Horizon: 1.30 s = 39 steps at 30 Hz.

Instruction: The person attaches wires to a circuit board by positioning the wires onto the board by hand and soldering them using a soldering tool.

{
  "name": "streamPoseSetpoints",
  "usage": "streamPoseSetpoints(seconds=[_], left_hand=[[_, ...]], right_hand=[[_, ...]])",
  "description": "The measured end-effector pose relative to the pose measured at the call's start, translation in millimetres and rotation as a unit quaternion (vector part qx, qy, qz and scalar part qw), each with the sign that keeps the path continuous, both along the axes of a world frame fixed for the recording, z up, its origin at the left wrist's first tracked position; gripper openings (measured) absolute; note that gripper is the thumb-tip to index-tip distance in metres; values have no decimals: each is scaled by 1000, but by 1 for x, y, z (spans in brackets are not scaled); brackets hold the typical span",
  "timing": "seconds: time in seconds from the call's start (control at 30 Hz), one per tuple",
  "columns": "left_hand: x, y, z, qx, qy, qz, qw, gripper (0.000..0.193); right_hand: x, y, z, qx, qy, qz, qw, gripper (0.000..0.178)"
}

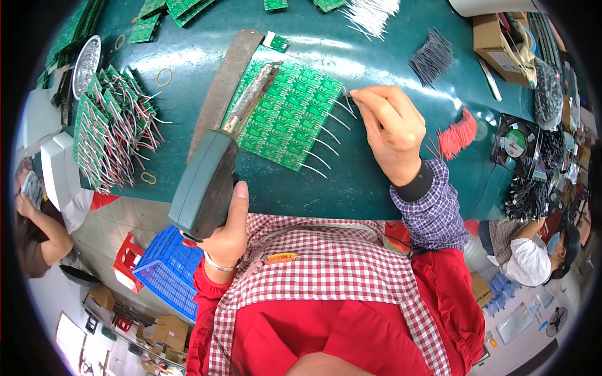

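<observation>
Left hand (227, 230) grips the gun (205, 182); right hand (395, 125) pinches, contents unclear; wires (330, 135) look light, bendy, best held mid-length.

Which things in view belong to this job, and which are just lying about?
Likely belonging:
- soldering gun in left hand
- green circuit-board panel
- white wires
- red wires
- dark wires

Apparently just lying about:
- rubber bands
- cooling fan
- blue plastic basket
</observation>
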<state>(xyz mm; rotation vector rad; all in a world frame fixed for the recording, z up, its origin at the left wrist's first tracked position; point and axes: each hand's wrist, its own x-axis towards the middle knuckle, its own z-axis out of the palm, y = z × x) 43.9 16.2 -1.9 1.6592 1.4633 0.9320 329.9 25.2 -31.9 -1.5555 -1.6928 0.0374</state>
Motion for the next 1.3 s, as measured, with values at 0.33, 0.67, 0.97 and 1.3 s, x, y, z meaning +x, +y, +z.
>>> streamPoseSetpoints(seconds=[0.33, 0.67, 0.97, 1.3], left_hand=[[-22, 37, 18, 120, 35, 57, 990, 36], [-99, 172, 82, 153, 97, 246, 952, 13], [-37, 97, 85, 190, -157, 179, 953, 31], [22, 16, 35, -145, -226, 44, 962, 36]], right_hand=[[6, -7, 5, -33, 24, -32, 999, 18], [3, -2, -1, -45, 30, -23, 998, 14], [9, -4, 3, -36, 68, -53, 996, 10], [-2, -6, -1, -40, 144, -44, 988, 15]])
